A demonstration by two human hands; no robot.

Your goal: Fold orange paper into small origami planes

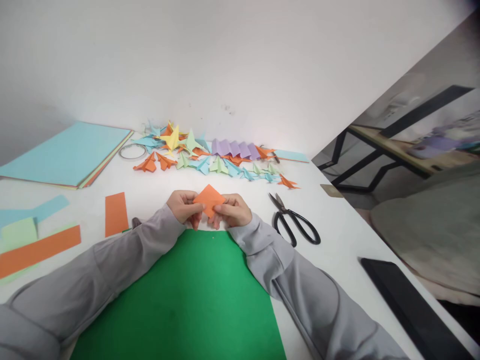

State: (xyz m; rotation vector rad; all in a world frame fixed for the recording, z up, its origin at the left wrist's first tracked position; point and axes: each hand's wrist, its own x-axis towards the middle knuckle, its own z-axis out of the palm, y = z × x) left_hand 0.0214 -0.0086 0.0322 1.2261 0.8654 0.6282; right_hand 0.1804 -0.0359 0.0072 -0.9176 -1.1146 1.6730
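Note:
A small orange paper square (209, 196), turned corner-up like a diamond, is held up between both hands near the far edge of a green sheet (195, 285). My left hand (184, 206) pinches its left corner between thumb and fingers. On the other side, my right hand (234, 210) grips the right corner with the thumb on the near face. Some fingers of each hand are hidden behind the paper. Black-handled scissors (290, 217) lie with blades parted to the right of my right hand. An orange paper strip (116, 214) rests to the left.
Several folded paper figures (187, 145) and a purple pleated paper (236, 149) line the wall. At the left are a stack of coloured sheets (67, 152), a wire ring (132, 151) and paper scraps (41, 247). A black flat object (405, 300) lies near the table's right edge.

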